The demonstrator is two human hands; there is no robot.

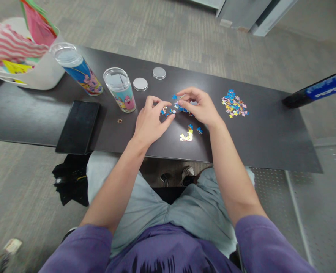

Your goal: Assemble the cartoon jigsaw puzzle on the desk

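My left hand [152, 120] hovers low over the dark table, its thumb and fingers curved and apart, with nothing visible between them. Just to its right, my right hand [199, 106] reaches over a loose group of blue puzzle pieces [182, 109]. Its thumb tip is close to a small piece, and a gap shows between thumb and index finger. The right hand hides part of the group. Nearer my body lies a joined L-shaped strip of yellow and blue pieces [187, 135]. One blue piece [199, 130] rests apart beside it.
A heap of mixed puzzle pieces [234, 104] lies to the right. Leftward stand two clear-topped cartoon cans [122, 94], two silver lids [140, 84], a black tablet-like slab [78, 127] and a filled white bin [42, 77]. A Pepsi-labelled cylinder [313, 93] stands at the right end.
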